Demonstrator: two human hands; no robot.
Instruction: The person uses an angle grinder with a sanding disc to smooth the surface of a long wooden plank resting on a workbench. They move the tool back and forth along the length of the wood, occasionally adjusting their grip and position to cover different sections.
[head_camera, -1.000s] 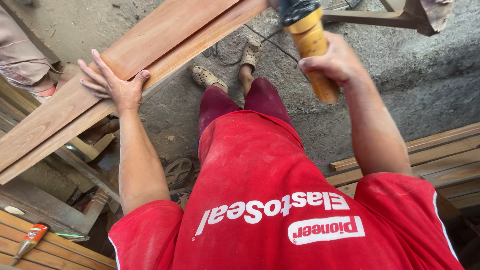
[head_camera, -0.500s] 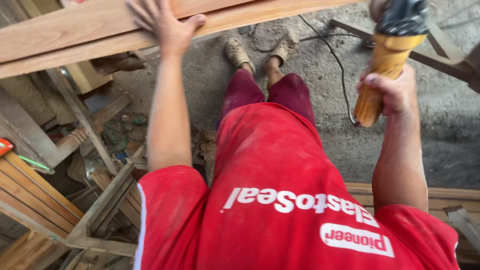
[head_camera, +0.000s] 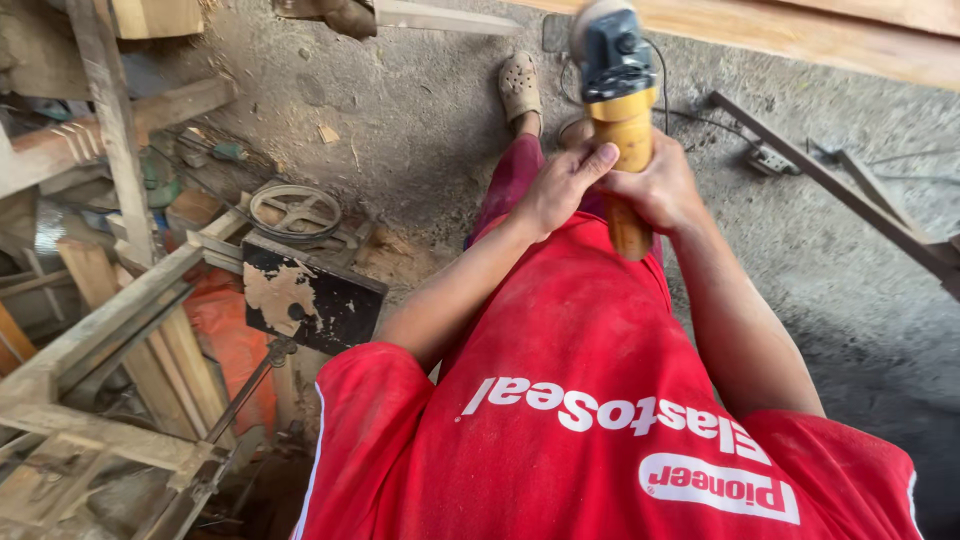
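Both hands grip a yellow and black angle grinder (head_camera: 618, 90) held out in front of my chest, its head pointing away from me. My right hand (head_camera: 660, 185) wraps the yellow body from the right. My left hand (head_camera: 560, 185) closes on the same body from the left, fingers touching the right hand. A long wooden plank (head_camera: 830, 40) runs across the top right, just beyond the grinder's head. My red shirt fills the lower frame, and my sandalled foot (head_camera: 520, 85) shows on the concrete floor.
A black cable and a socket strip (head_camera: 768, 160) lie on the floor past the grinder. At the left stand a wooden frame (head_camera: 110, 330), a pulley wheel (head_camera: 296, 212) and a dark metal plate (head_camera: 310, 295). Angled metal bars (head_camera: 840, 190) lie at the right.
My left hand has left the plank and joined the right hand on the grinder. The view has swung left, and the plank now sits at the top right.
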